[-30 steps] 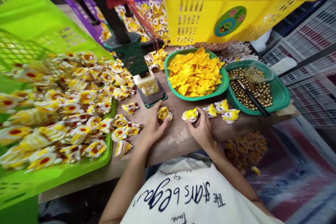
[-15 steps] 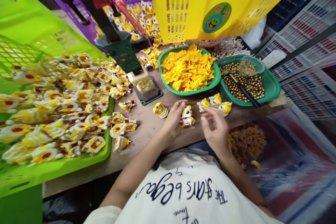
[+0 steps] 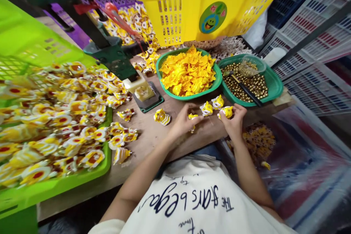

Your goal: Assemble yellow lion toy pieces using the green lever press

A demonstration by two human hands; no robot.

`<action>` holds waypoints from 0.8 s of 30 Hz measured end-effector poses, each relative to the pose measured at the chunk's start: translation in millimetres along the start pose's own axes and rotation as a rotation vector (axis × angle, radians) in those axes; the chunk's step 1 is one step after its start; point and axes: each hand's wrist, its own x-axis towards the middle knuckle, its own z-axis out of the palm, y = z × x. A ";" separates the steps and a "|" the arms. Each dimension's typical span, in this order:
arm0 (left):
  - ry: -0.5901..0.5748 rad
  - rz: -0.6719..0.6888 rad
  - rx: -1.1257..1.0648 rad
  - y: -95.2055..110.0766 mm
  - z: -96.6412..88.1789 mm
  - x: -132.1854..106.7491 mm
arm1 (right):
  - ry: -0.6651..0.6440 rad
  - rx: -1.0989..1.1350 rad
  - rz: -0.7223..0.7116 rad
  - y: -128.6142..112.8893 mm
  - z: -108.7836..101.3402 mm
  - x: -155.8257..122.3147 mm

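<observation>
My left hand (image 3: 183,121) is closed round a small yellow-and-white toy figure (image 3: 192,117) over the wooden table (image 3: 153,137). My right hand (image 3: 233,121) grips another yellow toy figure (image 3: 226,111) at the front edge of the green tray of brass beads (image 3: 274,84). Two more yellow figures (image 3: 212,105) stand on the table between my hands. A further figure (image 3: 162,117) lies to the left of my left hand.
A green hand press (image 3: 117,56) stands at the back left with a cream block (image 3: 142,89) under it. A green bowl (image 3: 189,97) holds yellow parts. The lime green tray (image 3: 68,181) on the left is heaped with finished figures. A yellow basket (image 3: 203,3) sits behind.
My left hand left the figure on the left and took up the one my right hand had held. My right hand reached right and closed on a figure by the bead tray.
</observation>
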 end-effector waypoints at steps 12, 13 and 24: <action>-0.299 0.153 0.307 14.7 6.3 45.1 | -0.364 0.062 -0.071 -21.5 3.4 31.6; -0.308 0.143 0.327 16.4 7.5 47.4 | -0.383 0.098 -0.048 -22.3 7.7 36.6; -0.321 -0.252 0.150 41.2 -11.2 37.1 | -0.415 0.430 0.381 -23.9 4.2 54.7</action>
